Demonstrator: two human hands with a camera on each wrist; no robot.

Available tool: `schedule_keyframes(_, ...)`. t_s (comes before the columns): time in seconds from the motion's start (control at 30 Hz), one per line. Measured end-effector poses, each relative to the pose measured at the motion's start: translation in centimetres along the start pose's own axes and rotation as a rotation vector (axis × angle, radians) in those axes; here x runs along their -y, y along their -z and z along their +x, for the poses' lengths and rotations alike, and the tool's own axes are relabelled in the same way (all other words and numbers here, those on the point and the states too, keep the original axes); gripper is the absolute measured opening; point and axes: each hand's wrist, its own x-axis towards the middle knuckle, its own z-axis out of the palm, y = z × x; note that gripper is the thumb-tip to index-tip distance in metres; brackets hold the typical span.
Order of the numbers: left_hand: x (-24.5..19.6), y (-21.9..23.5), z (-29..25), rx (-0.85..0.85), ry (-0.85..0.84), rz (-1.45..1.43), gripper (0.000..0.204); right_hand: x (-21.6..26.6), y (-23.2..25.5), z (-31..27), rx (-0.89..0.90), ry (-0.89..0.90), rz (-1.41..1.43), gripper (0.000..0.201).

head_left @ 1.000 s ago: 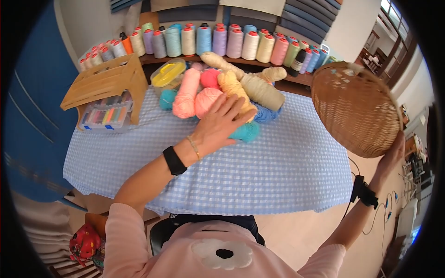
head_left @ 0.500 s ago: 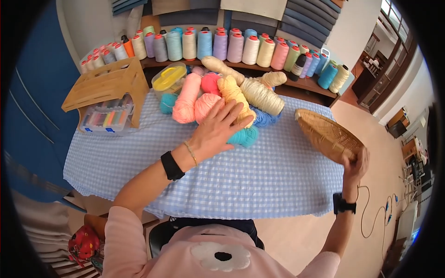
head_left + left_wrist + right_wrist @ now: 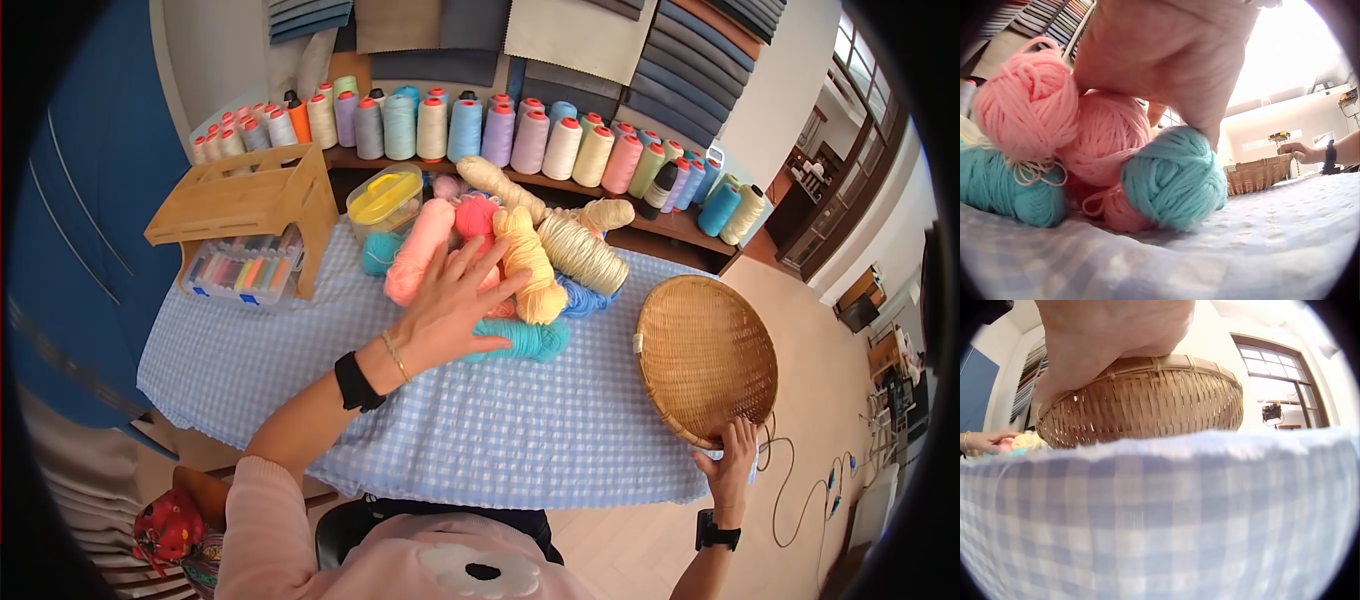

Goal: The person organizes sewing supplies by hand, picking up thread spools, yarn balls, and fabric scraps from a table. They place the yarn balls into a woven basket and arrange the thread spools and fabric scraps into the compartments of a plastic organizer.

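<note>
The left hand (image 3: 447, 308) lies with spread fingers over the front of a yarn pile, on a pink ball and beside a teal skein (image 3: 525, 340). A yellow skein (image 3: 528, 265), a long pink skein (image 3: 420, 250) and a cream skein (image 3: 582, 255) lie around it. In the left wrist view the palm is above a pink ball (image 3: 1107, 137) and a teal ball (image 3: 1175, 178). At the table's right edge a round wicker basket (image 3: 708, 355) sits upright, hollow side up. The right hand (image 3: 732, 462) grips its near rim, fingers over the inside.
Thread cones (image 3: 465, 130) line a shelf behind the table. A wooden stand (image 3: 245, 195) over a marker case (image 3: 245, 268) occupies the left side, near a yellow-lidded tub (image 3: 385, 198). Checked cloth (image 3: 480, 430) covers the table. Cables (image 3: 790, 490) lie on the floor at right.
The right hand has brought the basket down and inward from the right, from tilted in the air onto the table's right edge. The left hand remains at the yarn, its fingers slightly more spread.
</note>
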Motion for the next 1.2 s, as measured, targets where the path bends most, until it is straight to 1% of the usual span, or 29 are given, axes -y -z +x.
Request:
schedule_keyframes(0.03,-0.1,0.0,-0.2,-0.001,-0.01,0.015,0.096,0.8,1.1,0.7,0.052,-0.016,-0.001,0.062)
schedule_keyframes(0.07,-0.2,0.0,-0.3,-0.005,-0.015,0.013,0.096,0.3,0.8,1.1,0.05,-0.018,-0.006,0.062)
schedule_keyframes(0.13,-0.3,0.1,-0.4,0.022,-0.033,0.02,0.097,-1.2,-0.2,1.9,-0.276,0.076,-0.251,0.052)
schedule_keyframes(0.17,-0.4,0.1,-0.5,0.021,-0.034,0.019,0.097,1.9,3.1,5.7,0.025,-0.097,0.07,0.042)
schedule_keyframes(0.23,-0.5,0.2,-0.6,0.021,-0.03,0.023,0.098,4.4,4.4,10.7,0.046,-0.105,0.185,0.037)
schedule_keyframes(0.3,-0.6,0.3,-0.7,0.031,-0.024,0.018,0.098,6.7,4.9,15.6,0.086,-0.026,0.247,0.037)
schedule_keyframes(0.33,-0.7,0.3,-0.8,0.046,-0.013,0.012,0.098,6.7,4.4,18.1,0.118,0.062,0.235,0.039)
schedule_keyframes(0.4,-0.9,0.4,-0.9,0.029,-0.013,0.044,0.098,6.4,1.7,22.9,0.152,0.223,0.246,0.045)
schedule_keyframes(0.43,-1.0,0.7,-0.9,0.051,-0.004,0.044,0.099,6.2,-0.2,25.2,0.155,0.293,0.271,0.049)
schedule_keyframes(0.47,-1.1,0.8,-1.0,0.073,0.005,0.044,0.099,5.8,-2.4,27.4,0.114,0.351,0.238,0.052)
schedule_keyframes(0.5,-1.0,0.5,-1.1,0.05,-0.004,0.048,0.099,6.7,-3.4,29.7,0.157,0.329,0.276,0.054)
schedule_keyframes(0.53,-0.9,0.5,-1.1,0.047,0.004,0.057,0.099,6.3,-5.6,32.1,0.128,0.358,0.254,0.057)
schedule_keyframes(0.63,-0.7,0.6,-1.1,0.063,-0.005,0.032,0.1,7.2,-10.2,38.4,0.003,0.347,0.243,0.061)
schedule_keyframes(0.7,-0.4,0.6,-1.1,0.073,-0.004,0.016,0.1,7.8,-12.3,42.2,-0.056,0.359,0.246,0.064)
schedule_keyframes(0.73,-0.2,0.6,-1.0,0.085,-0.018,-0.011,0.101,8.4,-13.2,43.7,-0.043,0.264,0.241,0.069)
schedule_keyframes(0.77,-0.1,0.9,-1.0,0.104,-0.022,-0.034,0.1,8.8,-13.9,45.2,-0.061,0.242,0.188,0.071)
schedule_keyframes(0.8,0.2,1.3,-1.0,0.103,-0.001,-0.02,0.1,9.2,-14.6,46.4,-0.081,0.219,0.135,0.073)
schedule_keyframes(0.83,0.4,1.8,-1.0,0.121,-0.043,-0.074,0.1,9.6,-14.8,47.2,-0.085,0.238,0.149,0.073)
schedule_keyframes(0.87,0.7,2.2,-0.9,0.138,-0.088,-0.127,0.099,10.0,-15.0,47.9,-0.053,0.187,0.128,0.072)
schedule_keyframes(0.9,1.1,2.7,-0.8,0.136,-0.073,-0.11,0.099,10.2,-15.2,48.6,-0.022,0.134,0.106,0.072)
schedule_keyframes(0.93,1.5,3.1,-0.7,0.118,-0.08,-0.124,0.098,10.4,-15.1,49.1,-0.03,0.148,0.118,0.072)
schedule_keyframes(1.0,2.2,4.0,-0.4,0.084,-0.099,-0.157,0.097,10.5,-15.1,49.6,0.145,0.092,0.049,0.072)
schedule_keyframes(1.07,3.9,5.2,1.1,0.065,-0.087,-0.124,0.096,10.8,-15.4,49.1,0.068,0.129,-0.034,0.075)
schedule_keyframes(1.13,6.1,5.3,3.0,0.029,-0.071,-0.072,0.095,11.0,-16.1,48.3,-0.061,0.171,-0.096,0.073)
schedule_keyframes(1.17,7.4,5.0,4.0,-0.007,-0.055,-0.031,0.093,11.0,-16.6,48.3,-0.056,0.17,-0.094,0.073)
schedule_keyframes(1.2,8.8,5.0,5.0,-0.003,-0.056,-0.036,0.093,10.8,-17.2,48.2,-0.124,0.186,-0.069,0.072)
